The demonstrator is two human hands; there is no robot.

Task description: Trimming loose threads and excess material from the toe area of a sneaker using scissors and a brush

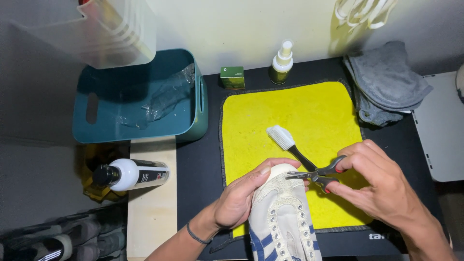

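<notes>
Small green cardboard box (pixel 232 77): sitting at the back edge of the dark desk, just beyond the yellow cloth's far left corner; squarish, green with a yellowish panel.
Olive-green spray bottle with white nozzle (pixel 281 64): standing upright to the right of the box, by the wall.
White plastic bottle with black cap (pixel 126 174): lying on its side on the pale wooden shelf, showing a black label (pixel 151 173) with a thin red edge.

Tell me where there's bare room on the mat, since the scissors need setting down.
The yellow cloth is bare across its far half, between the white brush and the spray bottle. A dark strip of mat lies free left of it. Near the shoe, both hands and scissors crowd it.
</notes>
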